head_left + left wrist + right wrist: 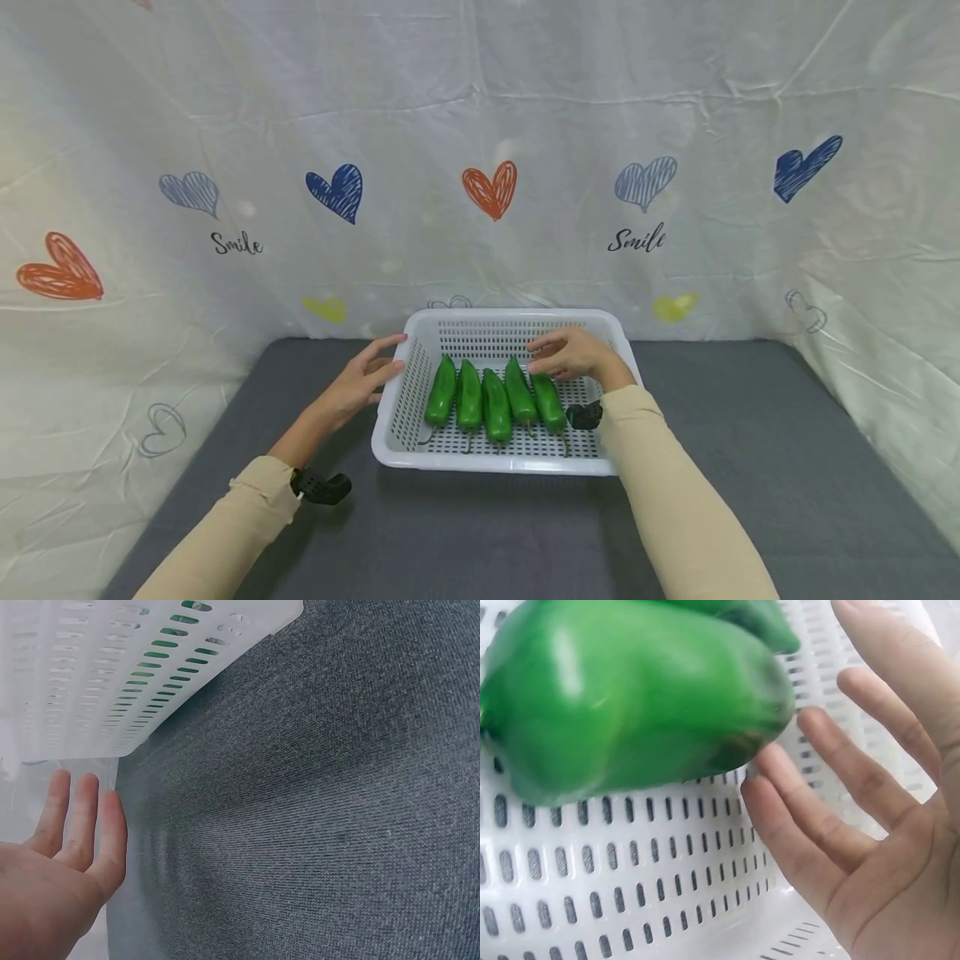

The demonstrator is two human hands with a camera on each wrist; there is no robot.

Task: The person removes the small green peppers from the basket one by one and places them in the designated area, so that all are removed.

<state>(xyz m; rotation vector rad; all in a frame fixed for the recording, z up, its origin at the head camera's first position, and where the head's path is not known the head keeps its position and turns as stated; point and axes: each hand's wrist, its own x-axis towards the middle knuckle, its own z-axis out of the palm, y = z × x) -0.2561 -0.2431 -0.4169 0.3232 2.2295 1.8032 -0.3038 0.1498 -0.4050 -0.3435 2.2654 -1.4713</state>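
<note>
Green pepper (pixel 549 404) nr spread-fingered R hand (pixel 576 354)

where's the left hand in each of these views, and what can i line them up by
Head: left hand just left of centre, at the left side of the white basket.
Left wrist: at the lower left, three fingers pointing up.
Right wrist: not in it; the hand at the right is the right hand.
Shared landmark: the basket's slotted surface, central in head, upper left in left wrist, across much of right wrist.
</note>
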